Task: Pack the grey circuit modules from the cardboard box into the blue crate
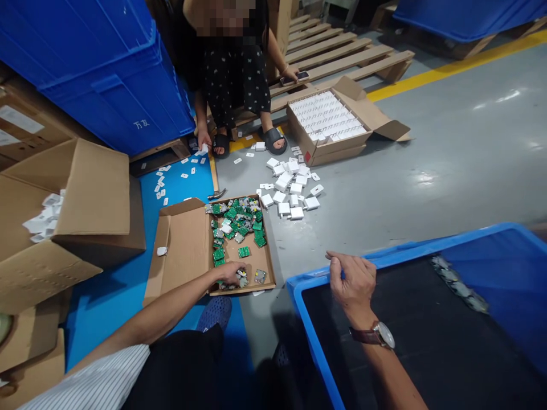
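My left hand (231,273) reaches down into a shallow cardboard box (268,262), its fingers closed on a circuit board (243,278) at the near side. Beside it lies a single board with grey and yellow parts (260,276). Many green circuit boards (243,216) are heaped toward the box's far end, and one green board (243,251) lies apart in the middle. My right hand (354,280), with a watch on the wrist, is over the near rim of a blue bin (311,336). Its fingers are curled in, and nothing shows in them.
White charger housings (290,182) and small white plates (160,182) lie on the floor beyond the box, near a hammer (217,192). A co-worker's hand (204,139) holds a white piece. A carton of white units (327,117) stands by a pallet (337,57).
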A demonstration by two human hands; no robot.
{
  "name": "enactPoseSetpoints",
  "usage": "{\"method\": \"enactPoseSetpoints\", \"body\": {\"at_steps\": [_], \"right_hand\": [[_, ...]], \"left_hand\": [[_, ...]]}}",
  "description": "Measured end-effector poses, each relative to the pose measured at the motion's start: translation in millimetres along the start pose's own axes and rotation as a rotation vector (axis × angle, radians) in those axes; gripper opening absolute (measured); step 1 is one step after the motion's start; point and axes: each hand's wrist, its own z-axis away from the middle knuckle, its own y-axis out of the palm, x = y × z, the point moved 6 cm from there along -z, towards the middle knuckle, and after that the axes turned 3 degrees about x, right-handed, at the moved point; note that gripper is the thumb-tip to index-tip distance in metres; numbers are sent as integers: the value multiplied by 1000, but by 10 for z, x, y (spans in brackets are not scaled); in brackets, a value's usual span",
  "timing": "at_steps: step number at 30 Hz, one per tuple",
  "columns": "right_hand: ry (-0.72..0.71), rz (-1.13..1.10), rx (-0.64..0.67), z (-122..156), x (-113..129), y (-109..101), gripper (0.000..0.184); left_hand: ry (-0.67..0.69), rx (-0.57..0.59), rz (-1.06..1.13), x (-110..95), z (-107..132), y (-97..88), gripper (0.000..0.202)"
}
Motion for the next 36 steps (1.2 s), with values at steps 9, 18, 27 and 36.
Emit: {"method": "enactPoseSetpoints", "body": {"at_steps": [9,18,27,36], "right_hand": [[365,-492,-63,117,195,-239,16],[1023,-1696,-44,347,684,-120,58],[1400,-1784,-585,1274,-271,-202,28],[1657,-971,-861,2239,-2044,-852,22]], "left_hand": [[92,-61,437,-242,252,-317,47],[527,-33,483,-2508,603,-462,50],[1001,-102,-556,-3466,720,729,67],[729,171,-645,-2881,358,1022,32]]}}
